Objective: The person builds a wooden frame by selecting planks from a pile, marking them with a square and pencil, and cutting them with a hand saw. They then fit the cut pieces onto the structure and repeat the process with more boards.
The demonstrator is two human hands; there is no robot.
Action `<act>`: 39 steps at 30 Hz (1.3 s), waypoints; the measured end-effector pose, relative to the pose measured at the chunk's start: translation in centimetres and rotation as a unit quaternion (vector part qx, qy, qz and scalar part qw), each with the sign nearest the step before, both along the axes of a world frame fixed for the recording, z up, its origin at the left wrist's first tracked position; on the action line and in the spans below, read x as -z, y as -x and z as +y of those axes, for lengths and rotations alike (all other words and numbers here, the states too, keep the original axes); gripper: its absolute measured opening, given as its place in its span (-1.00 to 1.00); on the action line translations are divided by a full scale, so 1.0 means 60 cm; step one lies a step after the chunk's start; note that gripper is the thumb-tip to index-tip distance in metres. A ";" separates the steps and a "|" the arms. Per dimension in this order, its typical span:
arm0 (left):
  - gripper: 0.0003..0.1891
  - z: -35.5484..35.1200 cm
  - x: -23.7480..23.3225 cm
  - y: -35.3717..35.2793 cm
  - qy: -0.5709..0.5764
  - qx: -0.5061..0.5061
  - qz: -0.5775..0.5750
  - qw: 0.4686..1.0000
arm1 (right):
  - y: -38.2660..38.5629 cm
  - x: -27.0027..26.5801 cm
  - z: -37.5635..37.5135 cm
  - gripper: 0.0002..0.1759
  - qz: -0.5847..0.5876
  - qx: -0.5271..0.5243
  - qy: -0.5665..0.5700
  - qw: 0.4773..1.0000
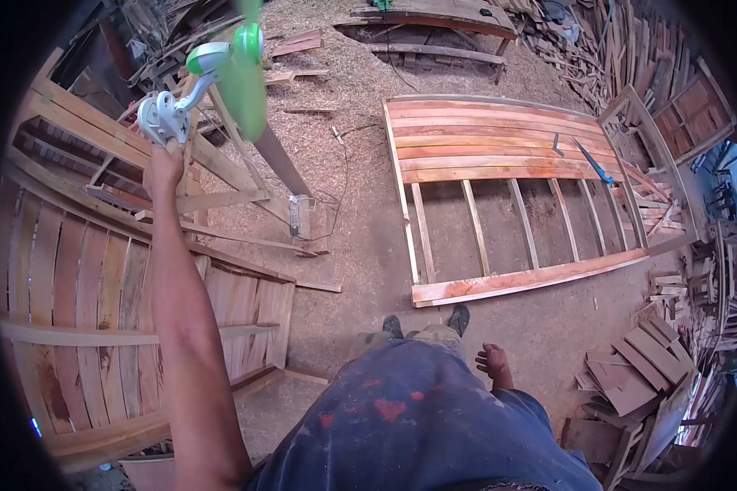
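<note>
My left arm is stretched out to the upper left, and my left hand grips the lower end of a white and green electric fan. Its jointed neck rises to a round green head, and a green blade looks smeared. The fingers are partly hidden behind the base. Low at my right side hangs my right hand, its fingers loosely apart and holding nothing. In front of me a wooden frame lies on the ground, its far half covered with reddish planks. A handsaw with a blue handle and a small square rest on them.
At the left stands a large slatted wooden panel. A power strip with a cord is fixed near a post. A workbench stands at the back. Stacked boards and scrap wood line the right side. Shavings cover the floor.
</note>
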State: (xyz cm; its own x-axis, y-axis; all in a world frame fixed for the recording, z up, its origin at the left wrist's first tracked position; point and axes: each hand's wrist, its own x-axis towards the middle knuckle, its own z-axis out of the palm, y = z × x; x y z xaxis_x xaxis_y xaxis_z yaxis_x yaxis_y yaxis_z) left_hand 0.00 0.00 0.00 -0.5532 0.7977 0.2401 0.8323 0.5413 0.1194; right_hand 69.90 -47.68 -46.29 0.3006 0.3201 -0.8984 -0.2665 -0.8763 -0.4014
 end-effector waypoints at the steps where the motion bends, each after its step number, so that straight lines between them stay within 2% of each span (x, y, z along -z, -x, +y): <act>1: -0.39 -0.006 0.002 -0.007 -0.002 0.000 0.001 1.000 | 0.000 -0.010 0.012 -0.38 -0.006 -0.001 -0.007 1.000; 3: -0.40 -0.010 -0.015 -0.010 -0.007 0.001 0.014 1.000 | 0.023 -0.008 0.044 -0.39 0.001 0.002 -0.028 1.000; 9: -0.42 0.007 0.001 -0.080 -0.018 0.022 -0.012 1.000 | -0.002 -0.042 0.074 -0.42 -0.018 0.020 -0.061 0.998; 13: -0.37 0.025 0.011 -0.124 -0.024 0.011 0.005 1.000 | -0.007 -0.036 0.038 -0.43 -0.016 0.033 -0.051 0.998; 19: -0.45 0.034 0.025 -0.128 -0.069 0.024 0.014 0.997 | -0.025 0.003 -0.085 -0.47 0.027 0.074 -0.045 0.996; 21: -0.40 0.033 0.033 -0.124 -0.096 0.036 0.025 0.994 | -0.029 0.001 -0.119 -0.45 0.027 0.079 -0.034 0.996; 24: -0.31 0.000 -0.004 -0.162 -0.046 0.025 0.007 0.999 | -0.032 -0.021 -0.144 -0.44 -0.001 0.069 -0.010 0.998; 29: -0.11 -0.009 0.005 -0.171 -0.027 0.025 0.002 0.999 | -0.038 -0.021 -0.157 -0.44 -0.010 0.086 -0.011 0.996; 35: -0.01 -0.040 -0.008 -0.203 -0.067 0.041 0.002 0.997 | -0.057 -0.011 -0.128 -0.55 0.005 0.111 -0.043 0.993; 39: 0.03 -0.038 0.003 -0.191 -0.149 0.077 0.040 0.985 | -0.055 -0.016 -0.112 -0.57 -0.007 0.105 -0.072 0.992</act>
State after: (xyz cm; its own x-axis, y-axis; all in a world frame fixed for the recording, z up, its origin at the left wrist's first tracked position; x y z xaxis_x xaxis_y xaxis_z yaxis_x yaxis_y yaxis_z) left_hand 11.46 -2.30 -0.19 -0.4006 0.7584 0.5141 0.9152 0.3578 0.1852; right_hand 73.21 -54.41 -45.32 0.3853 0.3738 -0.8437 -0.4303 -0.7360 -0.5226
